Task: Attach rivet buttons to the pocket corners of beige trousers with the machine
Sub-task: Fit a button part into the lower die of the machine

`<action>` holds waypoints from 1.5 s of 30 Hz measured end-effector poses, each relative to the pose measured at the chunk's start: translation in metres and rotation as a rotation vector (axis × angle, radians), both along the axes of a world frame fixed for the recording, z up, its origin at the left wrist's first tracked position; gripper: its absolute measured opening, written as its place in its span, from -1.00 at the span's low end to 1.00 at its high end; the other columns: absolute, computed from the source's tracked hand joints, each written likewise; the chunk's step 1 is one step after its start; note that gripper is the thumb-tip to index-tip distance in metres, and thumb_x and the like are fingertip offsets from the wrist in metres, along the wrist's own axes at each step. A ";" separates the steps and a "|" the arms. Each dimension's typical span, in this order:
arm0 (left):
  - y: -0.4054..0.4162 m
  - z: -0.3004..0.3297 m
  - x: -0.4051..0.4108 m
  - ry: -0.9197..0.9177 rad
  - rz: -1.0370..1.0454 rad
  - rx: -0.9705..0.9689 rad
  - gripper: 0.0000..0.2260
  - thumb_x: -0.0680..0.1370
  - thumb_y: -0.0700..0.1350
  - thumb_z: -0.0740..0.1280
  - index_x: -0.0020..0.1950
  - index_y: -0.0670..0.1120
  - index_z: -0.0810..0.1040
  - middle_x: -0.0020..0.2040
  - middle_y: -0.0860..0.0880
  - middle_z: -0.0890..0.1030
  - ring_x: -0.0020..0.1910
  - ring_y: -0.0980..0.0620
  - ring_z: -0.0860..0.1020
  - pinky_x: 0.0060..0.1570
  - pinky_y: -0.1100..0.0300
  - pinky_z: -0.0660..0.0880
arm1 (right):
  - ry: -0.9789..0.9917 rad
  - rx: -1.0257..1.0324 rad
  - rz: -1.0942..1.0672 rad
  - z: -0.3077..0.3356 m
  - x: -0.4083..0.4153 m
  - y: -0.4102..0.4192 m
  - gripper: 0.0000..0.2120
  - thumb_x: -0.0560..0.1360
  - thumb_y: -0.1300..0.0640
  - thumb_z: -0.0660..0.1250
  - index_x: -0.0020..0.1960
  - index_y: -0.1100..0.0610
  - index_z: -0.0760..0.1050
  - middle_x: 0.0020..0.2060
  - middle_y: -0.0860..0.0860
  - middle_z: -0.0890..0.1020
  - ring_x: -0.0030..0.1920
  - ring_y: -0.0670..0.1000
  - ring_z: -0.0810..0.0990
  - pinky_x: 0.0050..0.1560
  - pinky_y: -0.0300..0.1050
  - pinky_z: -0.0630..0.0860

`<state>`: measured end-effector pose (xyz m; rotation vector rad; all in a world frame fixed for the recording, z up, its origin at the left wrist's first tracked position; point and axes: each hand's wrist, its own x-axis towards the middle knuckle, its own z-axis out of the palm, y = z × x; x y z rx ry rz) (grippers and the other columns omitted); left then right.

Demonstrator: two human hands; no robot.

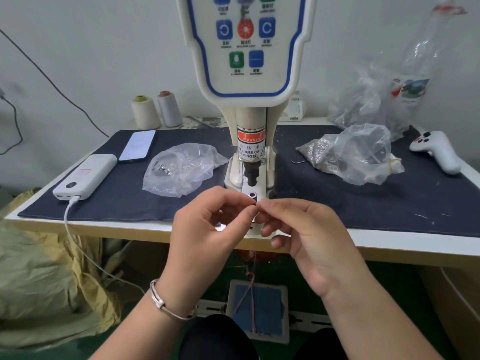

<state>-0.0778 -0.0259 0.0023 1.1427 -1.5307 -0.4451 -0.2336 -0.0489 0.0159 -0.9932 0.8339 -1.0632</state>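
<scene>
Nearest, the left hand (207, 229) and right hand (298, 229) meet fingertip to fingertip, seemingly pinching a tiny part, too small to identify, just before the machine (250, 157) and its lower die (252, 195). Probably best to seat it squarely, fingers clear of the punch. Beyond, one clear bag (181, 168) holds a few metal pieces; another (348, 154) holds many. The beige trousers (46, 276) seem heaped lower left.

— Beyond our left hand (207, 229) we see a matt dark cloth mat (117, 198) and a crinkled, glossy clear plastic bag (181, 170).

— Yes, and our wrist carries a smooth, shiny metal bangle (166, 305); the machine (249, 81) above looks like smooth cream plastic.
</scene>
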 end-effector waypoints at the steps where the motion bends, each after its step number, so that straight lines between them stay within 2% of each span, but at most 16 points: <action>1: 0.000 -0.001 0.000 -0.062 0.020 -0.043 -0.96 0.49 -0.11 0.47 -0.08 -0.01 0.69 -0.21 0.10 0.66 -0.22 0.11 0.62 -0.21 0.37 0.48 | 0.007 0.028 0.017 0.000 -0.001 -0.002 -0.71 0.21 0.01 0.48 -0.19 0.20 0.71 -0.30 0.12 0.67 -0.38 -0.06 0.58 -0.46 -0.27 0.43; 4: -0.001 -0.005 0.000 -0.195 0.068 -0.156 -0.93 0.50 -0.19 0.47 -0.04 -0.09 0.71 -0.19 0.09 0.65 -0.22 0.05 0.61 -0.23 0.23 0.53 | 0.059 0.069 0.052 0.001 -0.003 -0.006 -0.74 0.20 0.04 0.49 -0.21 0.20 0.71 -0.31 0.12 0.66 -0.39 -0.05 0.57 -0.48 -0.27 0.42; 8: -0.005 -0.011 -0.001 -0.183 0.079 -0.230 -0.88 0.48 -0.23 0.48 0.00 -0.12 0.73 -0.20 0.03 0.64 -0.25 0.05 0.59 -0.27 0.26 0.51 | 0.070 0.096 0.087 0.000 -0.005 -0.012 -0.80 0.24 0.11 0.49 -0.21 0.23 0.70 -0.32 0.12 0.64 -0.40 -0.05 0.57 -0.50 -0.27 0.41; 10: -0.006 -0.014 -0.002 -0.126 0.066 -0.211 -0.87 0.48 -0.23 0.48 0.01 -0.10 0.74 -0.20 0.02 0.63 -0.26 0.04 0.58 -0.29 0.27 0.48 | 0.055 0.112 0.102 -0.001 -0.007 -0.015 -0.86 0.29 0.16 0.47 -0.21 0.23 0.70 -0.32 0.12 0.64 -0.40 -0.05 0.57 -0.49 -0.27 0.42; 13: -0.008 -0.017 -0.003 -0.058 0.038 -0.190 -0.85 0.47 -0.22 0.48 0.02 -0.09 0.73 -0.21 0.04 0.62 -0.26 0.06 0.57 -0.26 0.33 0.43 | -0.002 0.151 0.130 -0.004 -0.007 -0.018 -0.84 0.24 0.16 0.47 -0.23 0.22 0.70 -0.34 0.10 0.64 -0.40 -0.07 0.57 -0.49 -0.29 0.43; 17: -0.012 -0.019 -0.004 -0.060 0.052 -0.159 -0.83 0.48 -0.18 0.49 0.06 -0.05 0.72 -0.22 0.07 0.60 -0.27 0.10 0.53 -0.27 0.34 0.40 | -0.078 0.187 0.108 -0.010 -0.001 -0.022 -0.87 0.24 0.17 0.45 -0.27 0.21 0.68 -0.39 0.07 0.61 -0.44 -0.09 0.55 -0.50 -0.31 0.42; 19: -0.012 -0.020 -0.002 -0.072 0.080 -0.147 -0.83 0.49 -0.13 0.48 0.08 -0.01 0.71 -0.22 0.12 0.59 -0.30 0.09 0.52 -0.29 0.31 0.42 | -0.052 0.188 0.031 -0.013 0.001 -0.027 -0.92 0.30 0.20 0.48 -0.25 0.21 0.67 -0.39 0.06 0.61 -0.44 -0.09 0.55 -0.50 -0.30 0.42; 22: -0.010 -0.020 0.006 -0.047 0.116 -0.121 -0.82 0.51 -0.07 0.47 0.10 0.06 0.69 -0.24 0.10 0.61 -0.32 0.01 0.53 -0.30 0.15 0.48 | 0.040 0.252 -0.160 -0.017 0.001 -0.040 -0.91 0.41 0.22 0.48 -0.14 0.24 0.64 -0.39 0.05 0.62 -0.51 -0.09 0.50 -0.56 -0.29 0.36; 24: -0.008 -0.021 0.011 -0.049 0.140 -0.115 -0.82 0.51 -0.04 0.44 0.10 0.11 0.68 -0.25 0.08 0.61 -0.32 0.00 0.53 -0.28 0.19 0.48 | 0.078 0.286 -0.207 -0.018 0.004 -0.047 -0.89 0.42 0.22 0.49 -0.11 0.24 0.62 -0.42 0.04 0.59 -0.54 -0.09 0.43 -0.59 -0.29 0.30; 26: -0.005 -0.021 0.015 -0.056 0.154 -0.110 -0.82 0.51 -0.01 0.44 0.10 0.15 0.66 -0.25 0.09 0.61 -0.31 0.03 0.53 -0.26 0.27 0.47 | 0.071 0.305 -0.195 -0.017 0.009 -0.051 -0.91 0.42 0.23 0.48 -0.14 0.24 0.60 -0.45 0.03 0.57 -0.56 -0.11 0.39 -0.60 -0.30 0.26; 32: 0.000 -0.022 0.020 -0.069 0.175 -0.109 -0.82 0.53 0.04 0.39 0.12 0.18 0.64 -0.23 0.14 0.61 -0.29 0.01 0.57 -0.26 0.29 0.49 | 0.005 0.395 -0.138 -0.012 0.019 -0.058 -0.91 0.42 0.27 0.47 -0.19 0.23 0.57 -0.51 0.01 0.56 -0.61 -0.13 0.38 -0.63 -0.32 0.24; 39: 0.002 -0.020 0.022 -0.046 0.212 -0.100 -0.83 0.53 -0.05 0.42 0.09 0.13 0.67 -0.23 0.08 0.62 -0.31 -0.01 0.56 -0.26 0.20 0.51 | -0.035 0.499 -0.055 -0.009 0.020 -0.061 -0.94 0.46 0.27 0.42 -0.13 0.26 0.55 -0.52 0.01 0.56 -0.63 -0.15 0.40 -0.68 -0.34 0.25; 42: 0.004 -0.019 0.022 -0.038 0.215 -0.101 -0.84 0.53 -0.01 0.42 0.09 0.16 0.66 -0.22 0.06 0.63 -0.31 -0.03 0.57 -0.26 0.10 0.53 | -0.056 0.515 -0.041 -0.007 0.021 -0.061 -0.95 0.48 0.28 0.39 -0.12 0.26 0.54 -0.51 0.03 0.57 -0.63 -0.15 0.41 -0.68 -0.35 0.25; 45: 0.005 -0.019 0.022 -0.039 0.207 -0.104 -0.83 0.53 0.02 0.39 0.11 0.16 0.65 -0.21 0.06 0.63 -0.31 -0.03 0.57 -0.26 0.08 0.53 | -0.086 0.527 -0.036 -0.006 0.022 -0.061 -0.94 0.49 0.30 0.37 -0.15 0.25 0.51 -0.51 0.03 0.57 -0.63 -0.16 0.40 -0.68 -0.36 0.25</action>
